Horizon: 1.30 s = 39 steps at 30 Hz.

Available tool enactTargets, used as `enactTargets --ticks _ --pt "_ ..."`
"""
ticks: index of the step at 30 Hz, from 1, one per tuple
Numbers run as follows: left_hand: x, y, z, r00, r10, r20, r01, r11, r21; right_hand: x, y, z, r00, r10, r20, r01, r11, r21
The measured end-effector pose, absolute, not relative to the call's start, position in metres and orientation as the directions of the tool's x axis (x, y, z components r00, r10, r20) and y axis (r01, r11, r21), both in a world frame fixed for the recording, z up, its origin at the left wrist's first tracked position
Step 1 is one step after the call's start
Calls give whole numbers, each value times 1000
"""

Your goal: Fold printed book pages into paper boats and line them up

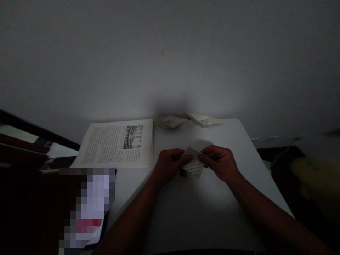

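- Bare forearms (127,219) stretch over the white table (212,219) from eight and four o'clock, taking the folded paper (196,167) as the dial's centre.
- That paper, a small printed diamond, sits between both hands over the table, one corner pointing to six o'clock.
- Left hand (171,163), at nine, is curled nearly closed, thumb on top, pinching the paper.
- Right hand (221,162), at three, is curled too, its thumb on the opposite edge, gripping it.
- Printed pages (103,148) lie stacked at ten.
- One paper boat (170,122) sits at eleven, another boat (208,120) just past twelve, beside the wall (170,53).
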<state>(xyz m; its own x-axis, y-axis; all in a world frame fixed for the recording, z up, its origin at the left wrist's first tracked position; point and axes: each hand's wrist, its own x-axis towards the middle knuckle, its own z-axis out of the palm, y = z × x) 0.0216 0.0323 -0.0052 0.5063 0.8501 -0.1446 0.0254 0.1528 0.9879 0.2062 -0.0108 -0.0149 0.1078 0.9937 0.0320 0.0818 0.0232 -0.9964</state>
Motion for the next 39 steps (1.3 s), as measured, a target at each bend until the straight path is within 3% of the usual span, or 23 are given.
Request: enactTargets --ticks 13,28,35,39 --pt "26 27 -8 455 890 -36 -28 54 998 202 -10 -18 146 989 -10 6 -10 -1000" --pt "26 22 -6 509 860 -30 -123 107 987 199 -11 -24 2 996 -94 -212 -91 -973" --pt "28 24 -14 485 872 -68 -167 169 971 196 -14 -19 135 989 -60 7 -61 -998" --pt "28 22 -15 475 879 -34 -69 76 995 195 -15 -18 145 987 -76 -24 -73 -997"
